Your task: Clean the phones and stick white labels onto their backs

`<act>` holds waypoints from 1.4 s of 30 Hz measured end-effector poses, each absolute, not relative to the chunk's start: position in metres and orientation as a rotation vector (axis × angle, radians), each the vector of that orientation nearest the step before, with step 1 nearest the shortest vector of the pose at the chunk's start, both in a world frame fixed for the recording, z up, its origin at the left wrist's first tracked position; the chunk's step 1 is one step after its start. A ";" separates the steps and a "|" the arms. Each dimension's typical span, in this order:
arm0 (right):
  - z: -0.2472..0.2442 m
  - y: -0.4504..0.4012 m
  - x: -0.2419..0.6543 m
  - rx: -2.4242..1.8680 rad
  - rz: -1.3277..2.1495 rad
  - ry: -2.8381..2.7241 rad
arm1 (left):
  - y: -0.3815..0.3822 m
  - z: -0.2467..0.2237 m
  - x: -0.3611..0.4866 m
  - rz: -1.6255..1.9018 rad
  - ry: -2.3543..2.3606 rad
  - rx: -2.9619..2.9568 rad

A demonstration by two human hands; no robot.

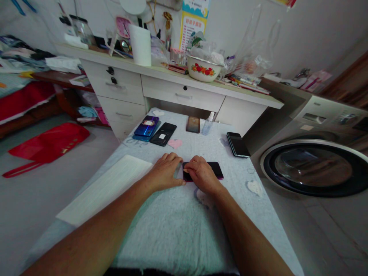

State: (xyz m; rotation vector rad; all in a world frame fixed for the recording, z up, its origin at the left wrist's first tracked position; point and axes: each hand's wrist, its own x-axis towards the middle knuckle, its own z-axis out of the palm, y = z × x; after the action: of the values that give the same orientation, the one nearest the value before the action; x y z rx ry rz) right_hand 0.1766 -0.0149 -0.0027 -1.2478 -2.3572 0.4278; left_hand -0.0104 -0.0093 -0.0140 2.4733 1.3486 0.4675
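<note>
Here we are at the surface under its pale blue-grey cloth (169,234), and both hands are on the slim black-screened phone with a pinkish-purple edge (216,170), lying flat near the middle. The left hand (166,173) is at the phone's left end, thumb and fingers spread apart, thumb by the near corner. The right hand (201,173) is on top, fingers bunched low over the screen; whether they pinch anything, I cannot tell.

Over on the left, a long, flat whitish board (106,191) lies beside the left forearm. Beyond it, a glossy blue phone (147,125) sits next to a black phone with a white label (166,131). Further right, a clear spray bottle with a white top (207,125) stands upright, and a dark-screened phone stack (238,144) lies near the right edge.
</note>
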 end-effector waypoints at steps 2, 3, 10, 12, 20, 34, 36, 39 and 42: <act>-0.002 -0.015 0.175 -1.264 0.418 -2.351 | -0.010 -0.013 -0.010 0.467 1.354 2.469; -0.002 -0.015 0.175 -1.275 0.411 -2.347 | -0.010 -0.012 -0.010 0.464 1.358 2.463; -0.006 -0.010 0.173 -1.325 0.350 -2.342 | -0.009 -0.015 -0.009 0.464 1.377 2.452; -0.006 -0.008 0.173 -1.331 0.329 -2.345 | -0.009 -0.016 -0.010 0.458 1.383 2.455; -0.007 -0.006 0.171 -1.349 0.277 -2.352 | -0.008 -0.017 -0.009 0.445 1.382 2.439; -0.006 -0.004 0.171 -1.353 0.264 -2.371 | -0.008 -0.016 -0.009 0.432 1.392 2.460; -0.005 -0.005 0.171 -1.344 0.271 -2.376 | -0.008 -0.017 -0.009 0.441 1.382 2.466; -0.004 -0.006 0.171 -1.340 0.296 -2.384 | -0.008 -0.017 -0.010 0.439 1.387 2.466; -0.002 -0.007 0.171 -1.315 0.312 -2.394 | -0.008 -0.017 -0.009 0.434 1.398 2.453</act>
State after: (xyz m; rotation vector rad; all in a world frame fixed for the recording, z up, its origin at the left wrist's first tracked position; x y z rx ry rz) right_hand 0.1707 -0.0071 -0.0024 -1.3148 -2.3944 0.3116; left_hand -0.0095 -0.0085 -0.0167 2.4529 1.3985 0.4340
